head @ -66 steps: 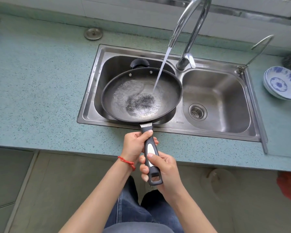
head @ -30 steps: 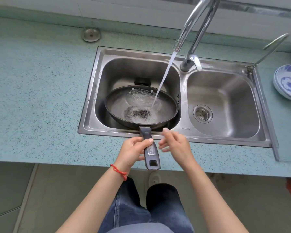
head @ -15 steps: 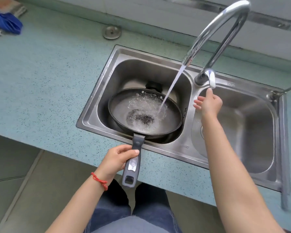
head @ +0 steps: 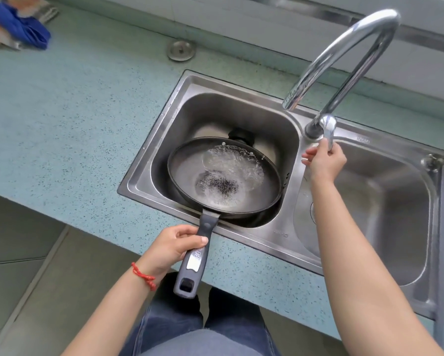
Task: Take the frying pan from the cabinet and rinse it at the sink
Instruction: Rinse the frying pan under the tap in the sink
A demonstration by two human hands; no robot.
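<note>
From the head view, the frying pan [head: 223, 176] sits in the left basin of the steel sink [head: 164, 119], its rim leaning on the basin's front edge and its dark handle [head: 195, 255] reaching out over the counter [head: 74, 119] toward 6 o'clock. Water with dark specks pools inside it. The left hand [head: 176, 246] is wrapped around the handle (a red string bracelet [head: 144, 276] circles that wrist). At 2 o'clock from the pan, the right hand [head: 323, 161] has its fingers curled on the tap lever [head: 327, 128] beneath the curved faucet [head: 344, 52]. A blue cloth [head: 23, 29] lies at 10 o'clock.
</note>
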